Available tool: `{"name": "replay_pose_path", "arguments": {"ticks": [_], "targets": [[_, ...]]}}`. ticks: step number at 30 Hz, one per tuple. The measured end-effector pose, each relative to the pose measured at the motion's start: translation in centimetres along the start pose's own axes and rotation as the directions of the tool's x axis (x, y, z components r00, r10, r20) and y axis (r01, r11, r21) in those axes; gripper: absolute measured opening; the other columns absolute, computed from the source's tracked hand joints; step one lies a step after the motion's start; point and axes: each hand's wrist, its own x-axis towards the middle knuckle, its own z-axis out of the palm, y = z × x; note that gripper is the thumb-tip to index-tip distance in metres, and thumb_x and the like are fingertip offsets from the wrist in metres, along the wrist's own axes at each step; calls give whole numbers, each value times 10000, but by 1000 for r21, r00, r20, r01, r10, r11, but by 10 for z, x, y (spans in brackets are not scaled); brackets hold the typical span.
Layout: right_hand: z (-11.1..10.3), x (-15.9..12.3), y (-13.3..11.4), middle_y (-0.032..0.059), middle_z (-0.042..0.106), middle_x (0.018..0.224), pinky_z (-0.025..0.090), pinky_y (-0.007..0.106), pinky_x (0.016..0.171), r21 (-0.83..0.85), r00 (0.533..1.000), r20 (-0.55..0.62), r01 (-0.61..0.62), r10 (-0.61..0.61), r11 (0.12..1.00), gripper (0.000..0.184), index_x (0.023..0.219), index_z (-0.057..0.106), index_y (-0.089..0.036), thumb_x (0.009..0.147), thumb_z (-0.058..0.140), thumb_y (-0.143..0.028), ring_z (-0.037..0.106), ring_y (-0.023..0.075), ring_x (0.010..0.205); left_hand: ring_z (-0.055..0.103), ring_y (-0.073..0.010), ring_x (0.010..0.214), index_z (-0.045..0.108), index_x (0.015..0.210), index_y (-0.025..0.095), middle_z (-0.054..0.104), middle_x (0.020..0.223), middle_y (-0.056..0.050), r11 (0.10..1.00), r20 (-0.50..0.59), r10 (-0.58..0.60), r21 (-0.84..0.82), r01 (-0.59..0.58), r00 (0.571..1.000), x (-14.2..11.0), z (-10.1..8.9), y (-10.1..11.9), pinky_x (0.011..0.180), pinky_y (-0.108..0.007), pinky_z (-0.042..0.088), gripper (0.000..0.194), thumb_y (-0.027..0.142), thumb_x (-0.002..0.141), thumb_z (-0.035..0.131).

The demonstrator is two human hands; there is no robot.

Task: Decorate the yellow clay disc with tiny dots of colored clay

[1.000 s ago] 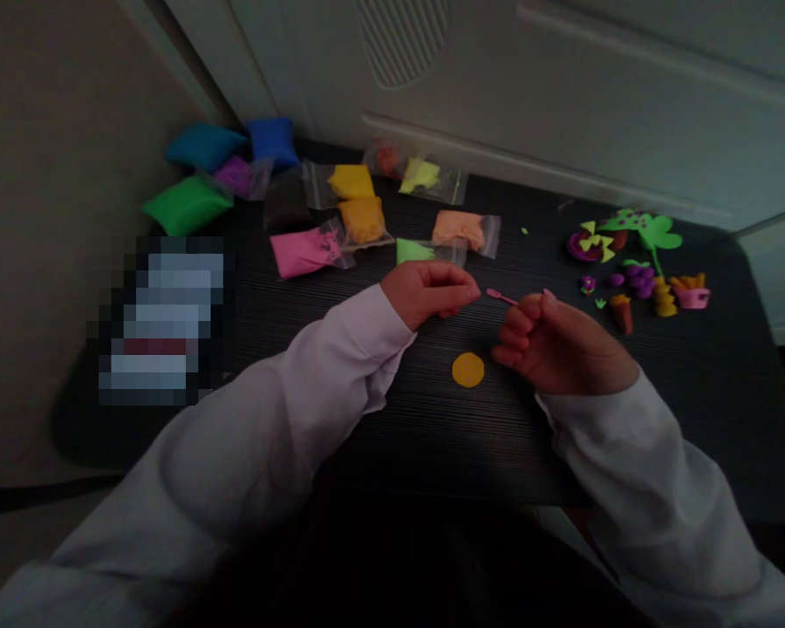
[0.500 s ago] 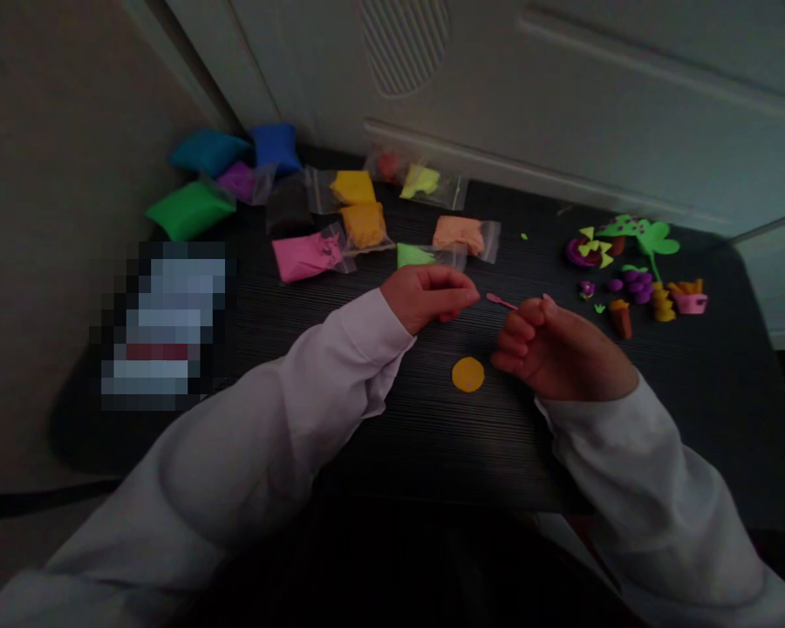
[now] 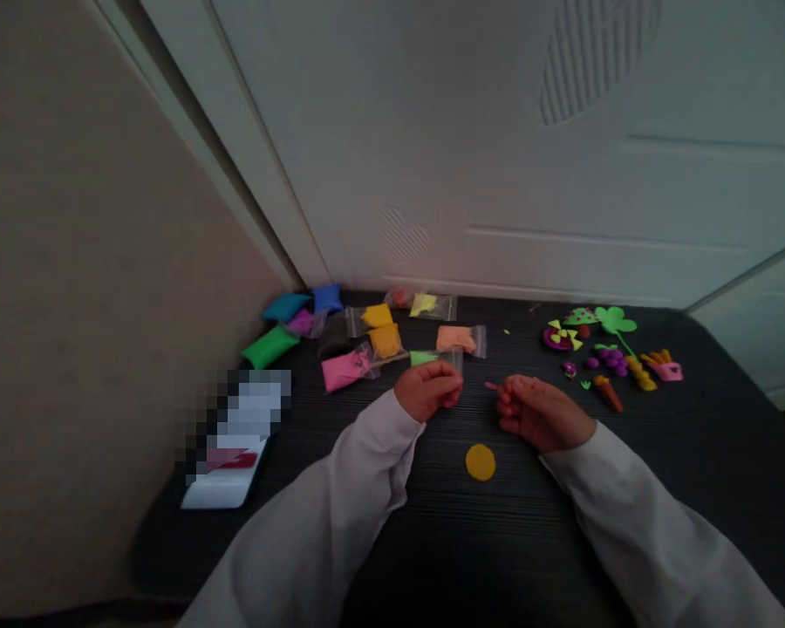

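Observation:
My left hand (image 3: 430,392) hovers over the black table with thumb and fingertips pressed together. Whatever it pinches, if anything, is too small to make out. To its right, my right hand (image 3: 544,413) is curled, thumb against the forefinger, and its contents are hidden too. A gap separates the two hands. On the table below them lies a flat round orange-yellow clay disc (image 3: 481,462), touched by neither. The tip of a pink modelling tool (image 3: 490,385) shows beside my right fingers, which cover the rest. A bag of light green clay (image 3: 424,358) lies just behind my left hand.
Several bags of coloured clay, among them a pink bag (image 3: 345,371) and a peach bag (image 3: 456,338), lie at the back left. Small clay models, such as purple grapes (image 3: 613,361) and a pink cup of fries (image 3: 668,371), stand right. A blurred phone (image 3: 219,497) lies left.
The view has tilted up, so the table and everything on it sit lower and more of the white door shows. My right hand's fingers look more curled; both hands stay above the disc.

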Motion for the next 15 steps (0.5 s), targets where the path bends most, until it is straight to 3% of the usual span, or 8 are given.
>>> {"name": "replay_pose_path", "arguments": {"ticks": [8, 15], "targets": [[-5, 3, 5, -20, 524, 660, 405, 189, 506, 60, 998, 29, 47, -49, 997, 170, 704, 529, -158, 669, 610, -304, 499, 62, 579, 493, -59, 460, 515, 516, 104, 609, 611, -16, 995, 17, 46, 87, -47, 999, 0, -9, 3, 455, -204, 344, 237, 182, 429, 721], [-7, 2, 5, -23, 545, 640, 418, 188, 504, 69, 996, 19, 84, -85, 994, 153, 709, 534, -156, 669, 614, -280, 518, 60, 569, 497, -72, 428, 497, 479, 102, 600, 570, -14, 991, 28, 51, 124, -54, 998, -1, -17, 0, 434, -208, 360, 223, 153, 448, 712]]}}
